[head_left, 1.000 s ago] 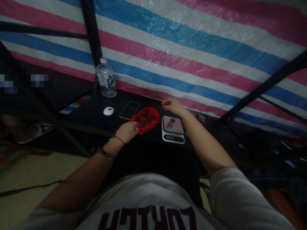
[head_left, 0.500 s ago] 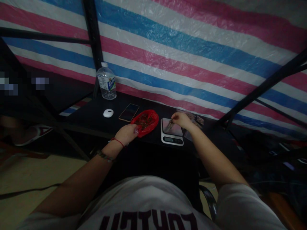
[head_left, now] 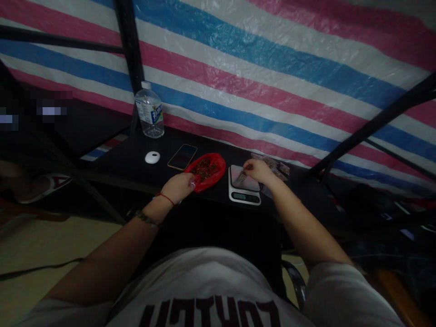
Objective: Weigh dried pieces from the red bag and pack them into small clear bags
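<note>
Ideally the left hand [head_left: 180, 185] pins the red bag [head_left: 206, 169] steady while the right hand [head_left: 258, 170], pinched on a small piece, lowers it gently onto the scale [head_left: 244, 189]

red bag [head_left: 208, 170] | white scale [head_left: 244, 190] | pink-blue-white striped tarp [head_left: 272, 72] | black table [head_left: 136, 163]

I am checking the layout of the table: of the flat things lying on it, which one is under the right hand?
The white kitchen scale: the right hand is over its platform. The phone and the small white oval thing lie further left, untouched.

Crinkly glossy red plastic bag [head_left: 207, 170], smooth white plastic scale [head_left: 244, 190]
</note>
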The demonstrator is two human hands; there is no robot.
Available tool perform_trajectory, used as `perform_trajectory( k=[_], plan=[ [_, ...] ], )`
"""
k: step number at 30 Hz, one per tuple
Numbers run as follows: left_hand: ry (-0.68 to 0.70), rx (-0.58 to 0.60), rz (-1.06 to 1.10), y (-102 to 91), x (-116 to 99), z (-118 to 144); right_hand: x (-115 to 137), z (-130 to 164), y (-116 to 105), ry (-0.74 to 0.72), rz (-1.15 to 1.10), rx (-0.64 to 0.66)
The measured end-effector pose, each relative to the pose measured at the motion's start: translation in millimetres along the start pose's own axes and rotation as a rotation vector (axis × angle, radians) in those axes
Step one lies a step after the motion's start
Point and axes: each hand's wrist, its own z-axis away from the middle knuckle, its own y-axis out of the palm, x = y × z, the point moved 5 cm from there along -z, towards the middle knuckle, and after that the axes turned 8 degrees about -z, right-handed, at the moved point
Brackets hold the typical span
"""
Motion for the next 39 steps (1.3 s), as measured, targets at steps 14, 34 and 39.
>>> perform_trajectory(
  k=[14, 34, 39],
  plan=[
    [0.002, -0.003, 0.000, 0.8, -1, 0, 1, 10, -6, -0.037, -0.104, -0.023],
    [0.133, -0.013, 0.038, -4.5, -17, 3, -43, 43, -28, 0.128, -0.476, -0.367],
    [0.178, -0.060, 0.050, -8.1, -22, 5, -57, 53, -28, 0.149, -0.518, -0.479]
  ],
)
